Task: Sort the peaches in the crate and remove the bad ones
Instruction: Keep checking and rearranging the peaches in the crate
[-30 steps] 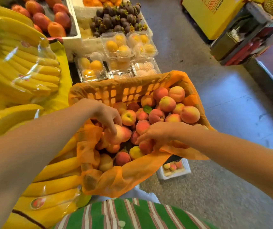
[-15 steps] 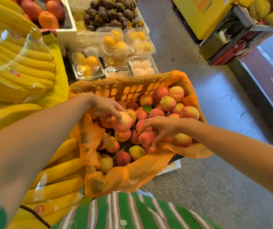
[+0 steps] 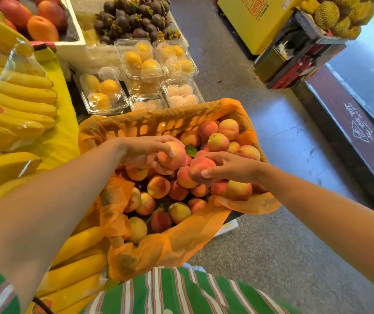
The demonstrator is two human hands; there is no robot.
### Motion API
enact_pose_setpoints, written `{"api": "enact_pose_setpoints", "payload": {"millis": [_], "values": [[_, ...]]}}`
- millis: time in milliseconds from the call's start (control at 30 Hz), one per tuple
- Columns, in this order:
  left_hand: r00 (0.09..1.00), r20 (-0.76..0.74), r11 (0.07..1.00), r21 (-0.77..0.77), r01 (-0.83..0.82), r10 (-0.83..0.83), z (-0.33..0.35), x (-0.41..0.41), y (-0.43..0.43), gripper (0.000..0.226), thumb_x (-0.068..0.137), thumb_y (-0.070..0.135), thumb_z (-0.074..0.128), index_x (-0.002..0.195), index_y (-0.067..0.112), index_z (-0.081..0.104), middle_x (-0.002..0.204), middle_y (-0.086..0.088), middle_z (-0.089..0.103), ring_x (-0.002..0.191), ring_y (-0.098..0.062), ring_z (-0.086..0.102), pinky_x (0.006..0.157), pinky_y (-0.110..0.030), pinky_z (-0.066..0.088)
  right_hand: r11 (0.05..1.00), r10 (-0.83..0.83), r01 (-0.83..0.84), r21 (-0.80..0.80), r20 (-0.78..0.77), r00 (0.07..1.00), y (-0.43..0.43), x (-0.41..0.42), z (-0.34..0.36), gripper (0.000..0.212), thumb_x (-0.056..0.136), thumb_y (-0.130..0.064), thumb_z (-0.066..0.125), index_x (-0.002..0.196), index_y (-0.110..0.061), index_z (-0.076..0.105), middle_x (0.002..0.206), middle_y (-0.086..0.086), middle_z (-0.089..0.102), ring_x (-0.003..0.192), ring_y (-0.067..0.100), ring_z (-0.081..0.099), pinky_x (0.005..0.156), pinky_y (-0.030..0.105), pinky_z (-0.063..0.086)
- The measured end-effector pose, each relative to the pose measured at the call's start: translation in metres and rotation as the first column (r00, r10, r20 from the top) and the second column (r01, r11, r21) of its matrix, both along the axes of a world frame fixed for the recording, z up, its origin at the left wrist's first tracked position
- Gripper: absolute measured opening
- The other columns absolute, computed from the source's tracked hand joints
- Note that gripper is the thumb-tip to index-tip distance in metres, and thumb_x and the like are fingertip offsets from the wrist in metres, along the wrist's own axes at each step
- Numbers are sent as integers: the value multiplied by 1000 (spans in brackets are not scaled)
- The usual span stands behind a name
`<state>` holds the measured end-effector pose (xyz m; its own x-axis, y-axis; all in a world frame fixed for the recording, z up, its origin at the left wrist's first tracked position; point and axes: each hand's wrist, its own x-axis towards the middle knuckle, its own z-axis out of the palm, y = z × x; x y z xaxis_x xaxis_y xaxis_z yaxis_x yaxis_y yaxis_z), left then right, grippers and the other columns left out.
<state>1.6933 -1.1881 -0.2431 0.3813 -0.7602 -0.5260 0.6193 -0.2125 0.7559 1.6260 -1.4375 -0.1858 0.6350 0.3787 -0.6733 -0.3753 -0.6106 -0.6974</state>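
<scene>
Peaches (image 3: 159,186) are piled in the crate (image 3: 159,128), lower ones hidden; one peach (image 3: 174,156) is gripped by the left hand (image 3: 140,150), a second peach (image 3: 200,165) by the right hand (image 3: 231,167).

Pink-orange peaches (image 3: 218,142), orange crate liner (image 3: 188,236), yellow bananas (image 3: 23,94), green shirt with white-and-red stripes (image 3: 170,293)

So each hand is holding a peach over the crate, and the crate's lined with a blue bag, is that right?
Not quite. The head view shows the bag is orange, not blue. The rest holds: the left hand holds one peach and the right hand another, over the crate.
</scene>
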Motion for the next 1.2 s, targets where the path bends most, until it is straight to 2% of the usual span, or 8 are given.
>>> {"api": "enact_pose_setpoints", "payload": {"millis": [100, 200, 400, 600, 833, 967, 1100, 1200], "values": [[999, 38, 1000, -12, -12, 12, -1, -1, -3, 41, 88, 43, 61, 121, 19, 59, 131, -14, 53, 106, -33, 64, 86, -43, 54, 996, -74, 73, 42, 27, 997, -7, 0, -1, 46, 85, -6, 69, 125, -24, 54, 119, -5, 62, 108, 8, 63, 87, 25, 54], [994, 97, 999, 24, -46, 44, -3, -1, -7, 34, 93, 39, 54, 118, 17, 61, 130, -9, 54, 110, -31, 62, 88, -47, 54, 993, -114, 109, 43, 143, 983, -14, -2, -1, 59, 78, -4, 77, 127, -24, 51, 125, 1, 57, 115, 16, 59, 94, 33, 54], [991, 130, 998, 42, -48, 42, -8, -1, -12, 46, 76, 37, 68, 118, 19, 61, 124, -3, 60, 107, -19, 62, 86, -34, 53, 991, 60, 26, -134, 598, 799, -17, -5, -8, 67, 68, -1, 83, 124, -11, 46, 122, 2, 50, 109, -13, 47, 87, 7, 41], [991, 131, 1000, -13, -10, 11, -12, 5, -16, 65, 59, 29, 81, 121, 35, 63, 136, -3, 47, 124, -25, 49, 102, -39, 45, 986, 148, -41, -162, 731, 667, -19, -4, -13, 63, 64, -8, 87, 117, -7, 52, 117, 9, 53, 109, 13, 52, 89, 16, 43], [996, 53, 993, -93, -72, 77, -11, -4, -19, 56, 74, 17, 72, 128, 15, 55, 132, -14, 55, 115, -28, 61, 90, -41, 54, 970, -231, 200, 139, 269, 935, -21, -14, -3, 54, 86, -13, 71, 134, -20, 48, 129, 0, 58, 117, 15, 60, 95, 31, 53], [995, 42, 985, -149, -81, 89, -9, -2, -18, 57, 74, 7, 70, 126, 25, 58, 138, -10, 46, 121, -30, 54, 92, -36, 53, 808, -459, 446, 386, -64, 886, -20, -8, -2, 54, 69, -21, 63, 121, -16, 52, 97, -5, 67, 89, 12, 62, 72, 25, 55], [993, 76, 982, -170, -79, 93, -4, -4, -19, 57, 83, -7, 59, 129, 26, 56, 138, -5, 43, 120, -27, 53, 81, -24, 53, 767, -471, 470, 436, -114, 875, -26, -5, 0, 71, 72, -49, 73, 129, -16, 46, 91, -4, 56, 79, 5, 56, 70, 18, 49], [995, 48, 982, -172, -78, 88, -4, -4, -22, 54, 80, 11, 71, 130, 28, 56, 136, -7, 47, 122, -26, 53, 89, -30, 52, 763, -483, 466, 448, -84, 872, -30, -5, 2, 52, 78, -42, 74, 113, -10, 52, 76, -12, 58, 68, 2, 56, 63, 17, 48]]}}
